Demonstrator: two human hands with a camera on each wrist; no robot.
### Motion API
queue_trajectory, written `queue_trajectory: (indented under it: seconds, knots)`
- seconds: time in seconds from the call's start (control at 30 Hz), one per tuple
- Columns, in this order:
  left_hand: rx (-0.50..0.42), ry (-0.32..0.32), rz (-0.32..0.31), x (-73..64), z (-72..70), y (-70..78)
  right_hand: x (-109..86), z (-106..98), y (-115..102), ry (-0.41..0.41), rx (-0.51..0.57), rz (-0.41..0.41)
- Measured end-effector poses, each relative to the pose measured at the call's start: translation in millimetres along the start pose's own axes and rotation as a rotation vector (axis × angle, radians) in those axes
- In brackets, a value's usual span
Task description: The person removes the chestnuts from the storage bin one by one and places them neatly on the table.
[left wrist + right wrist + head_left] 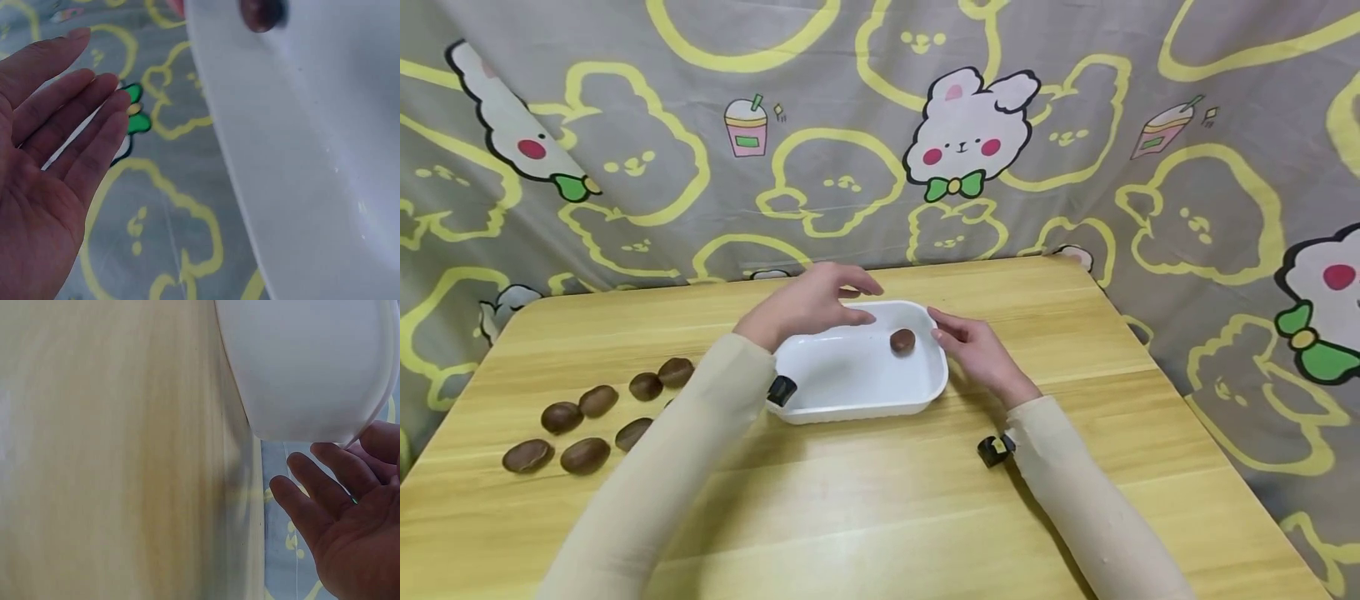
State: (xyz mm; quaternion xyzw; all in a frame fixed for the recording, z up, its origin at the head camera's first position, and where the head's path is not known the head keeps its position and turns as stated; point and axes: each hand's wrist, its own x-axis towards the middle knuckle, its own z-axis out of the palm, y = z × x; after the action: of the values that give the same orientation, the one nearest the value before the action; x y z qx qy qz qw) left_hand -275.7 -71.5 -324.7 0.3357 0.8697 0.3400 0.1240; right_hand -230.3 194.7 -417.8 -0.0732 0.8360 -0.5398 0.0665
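A white rectangular dish (850, 412) with rounded corners stands on the table, one brown chestnut (902, 342) lying near its right end. Above the dish's far left side is my left hand (812, 304), thumb and fingers apart; the left wrist view shows that hand (59, 144) with nothing in it. At the right end, my right hand (981, 350) holds the dish's rim between thumb and fingers. In the right wrist view the thumb of this hand (356, 519) is at the rim, and the other fingers spread below it.
Several chestnuts (585, 456) lie in loose rows on the left of the wooden table (865, 517); the left sleeve (677, 467) partly covers some. Behind the table hangs a grey curtain (835, 100) with cartoon prints, which continues along the right side.
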Motion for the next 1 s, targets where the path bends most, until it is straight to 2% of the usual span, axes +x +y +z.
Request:
queue_trajectory:
  seconds: [0.17,0.43,0.6,0.73,1.0]
  knots:
    - [0.008,-0.111,-0.020,20.6,10.1,-6.7,0.3,1,1,-0.014,0.016,-0.013]
    - [0.008,-0.202,-0.003,42.1,26.5,-11.6,0.8,-1,3,-0.019,0.007,0.002]
    - [0.045,-0.264,-0.030,51.9,41.4,-19.3,0.4,-1,3,-0.025,0.009,-0.003]
    - [0.091,-0.285,-0.051,57.2,50.5,-22.1,-0.6,-1,2,-0.022,0.005,0.004]
    - [0.122,-0.291,-0.033,60.9,64.7,-24.3,-0.4,-2,2,-0.023,0.021,-0.009]
